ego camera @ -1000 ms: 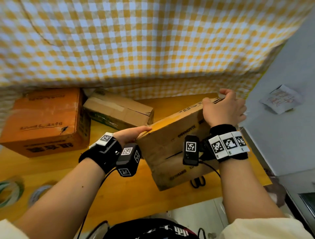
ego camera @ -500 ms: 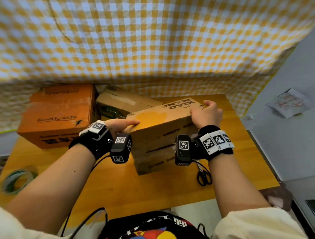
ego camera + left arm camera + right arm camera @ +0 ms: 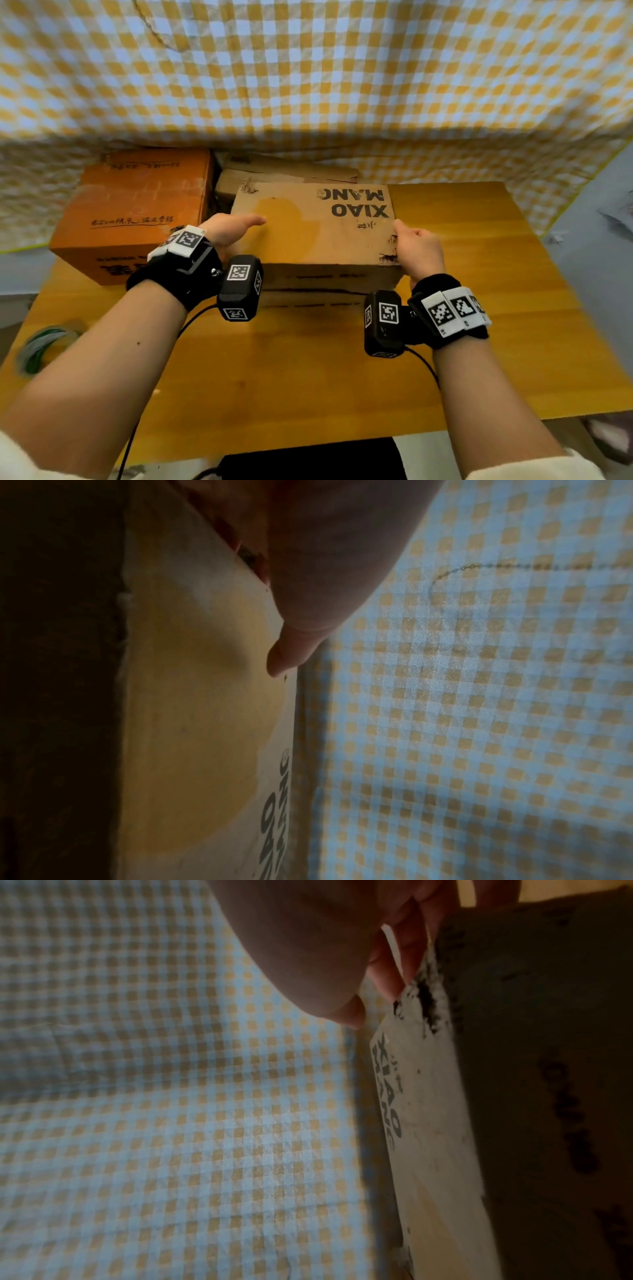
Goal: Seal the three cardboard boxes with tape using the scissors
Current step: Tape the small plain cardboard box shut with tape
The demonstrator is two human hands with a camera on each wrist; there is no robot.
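Observation:
A brown cardboard box (image 3: 325, 236) printed "XIAO MANG" lies flat on the wooden table (image 3: 479, 274), its flaps closed. My left hand (image 3: 233, 229) grips its left edge, thumb lying on the top face (image 3: 192, 723) and fingers down the side. My right hand (image 3: 416, 250) holds the near right corner with curled fingers against the side (image 3: 428, 1123). An orange box (image 3: 137, 212) stands at the back left. A third brown box (image 3: 291, 171) lies behind the middle one. A blurred tape roll (image 3: 44, 346) sits at the table's left edge. No scissors show.
A yellow-and-white checked cloth (image 3: 308, 85) hangs as a backdrop right behind the boxes. Bare wooden tabletop lies in front of the box and to its right. The table's right edge borders a grey floor (image 3: 599, 257).
Both hands swung the tilted brown box from the right to the middle and set it flat on the table. The scissors seen by my right wrist are now out of sight.

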